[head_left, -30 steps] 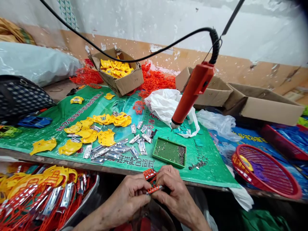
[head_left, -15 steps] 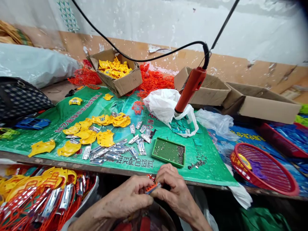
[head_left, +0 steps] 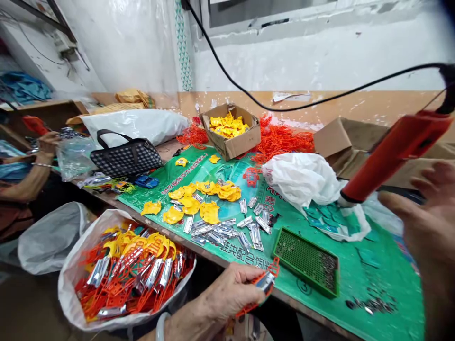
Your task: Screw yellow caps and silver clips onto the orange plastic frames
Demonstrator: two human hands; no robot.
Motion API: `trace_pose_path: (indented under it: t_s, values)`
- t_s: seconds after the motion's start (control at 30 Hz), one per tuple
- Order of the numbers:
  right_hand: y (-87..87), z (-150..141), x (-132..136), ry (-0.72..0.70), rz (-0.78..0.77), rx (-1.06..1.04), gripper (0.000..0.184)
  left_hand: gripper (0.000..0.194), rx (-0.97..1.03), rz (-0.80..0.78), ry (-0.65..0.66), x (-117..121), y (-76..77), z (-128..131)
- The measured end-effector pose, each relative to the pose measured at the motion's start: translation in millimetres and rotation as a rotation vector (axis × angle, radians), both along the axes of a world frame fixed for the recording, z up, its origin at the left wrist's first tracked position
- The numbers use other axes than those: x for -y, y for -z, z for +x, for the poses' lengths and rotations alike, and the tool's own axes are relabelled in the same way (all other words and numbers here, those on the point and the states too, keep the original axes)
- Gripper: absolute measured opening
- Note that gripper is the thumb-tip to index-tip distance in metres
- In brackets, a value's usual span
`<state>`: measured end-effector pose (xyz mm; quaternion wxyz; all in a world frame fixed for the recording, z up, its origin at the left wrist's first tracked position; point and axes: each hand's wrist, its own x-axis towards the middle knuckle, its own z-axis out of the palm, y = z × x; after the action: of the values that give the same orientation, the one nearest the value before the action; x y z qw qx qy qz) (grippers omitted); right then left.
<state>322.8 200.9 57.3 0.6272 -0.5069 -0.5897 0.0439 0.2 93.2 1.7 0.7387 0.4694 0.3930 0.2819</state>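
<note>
My left hand (head_left: 231, 290) pinches an orange plastic frame (head_left: 273, 268) with a shiny silver piece (head_left: 266, 281) on it, at the table's front edge. At the right side my right hand (head_left: 432, 208) is raised with fingers spread, holding nothing. Just left of it hangs a red electric screwdriver (head_left: 394, 158), and no contact shows between them. A green perforated tray (head_left: 302, 283) with small screws lies between my hands. Loose screws (head_left: 377, 303) lie to its right. Several silver pieces (head_left: 220, 232) and yellow plastic parts (head_left: 209, 212) are spread on the green sheet (head_left: 256, 258).
A white-lined container (head_left: 67, 298) of orange, yellow and silver pieces stands at lower left. Behind are a cardboard box (head_left: 245, 144) of yellow parts, orange frames (head_left: 284, 137) and a white plastic bag (head_left: 302, 177). A checked bag (head_left: 124, 158) and a co-worker's arm (head_left: 33, 177) appear left.
My right hand has let go of the orange frame and risen to the right beside the screwdriver. My left hand keeps the frame. The view has swung left.
</note>
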Motion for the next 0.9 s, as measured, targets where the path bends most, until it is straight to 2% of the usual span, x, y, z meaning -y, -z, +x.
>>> trace_pose_path:
  t_s: [0.07, 0.2, 0.27, 0.33, 0.43, 0.57, 0.73, 0.9]
  values:
    - [-22.0, -12, -25, -0.04, -0.089, -0.236, 0.073, 0.009, 0.002, -0.002, -0.036, 0, -3.5, 1]
    - [-49.4, -42, -44, -0.325, -0.192, -0.62, 0.039, 0.005, -0.002, -0.032, -0.098, -2, -7.4, 0]
    - [-54.9, -52, -43, -0.345, -0.269, -0.656, 0.031, 0.009, 0.001, -0.054, -0.125, -4, -6.4, 0]
    - [-54.9, -62, -38, -0.362, -0.308, -0.604, 0.03, 0.013, 0.003, -0.076, -0.139, -6, -3.3, 0]
    - [-43.2, -79, -27, -0.467, -0.324, -0.528, 0.037, 0.022, 0.001, -0.094, -0.156, -9, 2.4, 1]
    - [-14.7, -100, -13, -0.434, -0.36, -0.535, 0.044, 0.026, -0.003, -0.101, -0.149, -13, 4.8, 1]
    - [18.4, -111, -1, -0.381, -0.368, -0.544, 0.03, 0.028, -0.003, -0.124, -0.102, -15, 2.7, 1]
    - [35.0, -116, 6, -0.315, -0.353, -0.553, 0.017, 0.027, -0.02, -0.128, -0.122, -16, 6.5, 5]
